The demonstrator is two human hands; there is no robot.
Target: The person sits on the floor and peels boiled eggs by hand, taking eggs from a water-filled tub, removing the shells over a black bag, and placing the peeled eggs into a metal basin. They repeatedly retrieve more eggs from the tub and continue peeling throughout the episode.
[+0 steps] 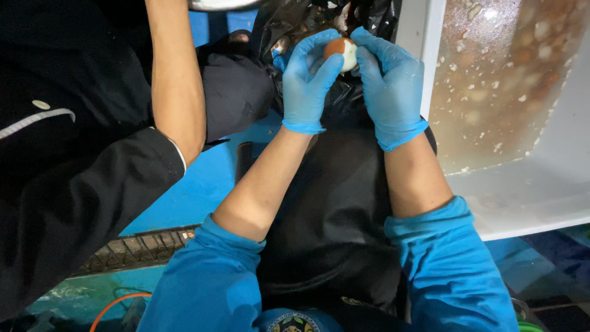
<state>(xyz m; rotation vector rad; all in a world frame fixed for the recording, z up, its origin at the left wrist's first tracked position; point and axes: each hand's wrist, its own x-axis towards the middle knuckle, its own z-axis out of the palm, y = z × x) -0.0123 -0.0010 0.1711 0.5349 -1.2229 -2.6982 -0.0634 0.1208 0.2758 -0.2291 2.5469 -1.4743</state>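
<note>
Egg [342,51] pinched between both hands' fingers [324,69].

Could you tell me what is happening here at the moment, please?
A person in blue gloves holds a partly peeled egg between both hands, the left hand and right hand closed around it, over a black plastic bag with bits of shell in it. Brown shell remains on one side; the other is bare white. A white tub of cloudy water with more eggs stands on the right. Another person's bare forearm reaches in alongside.
</note>
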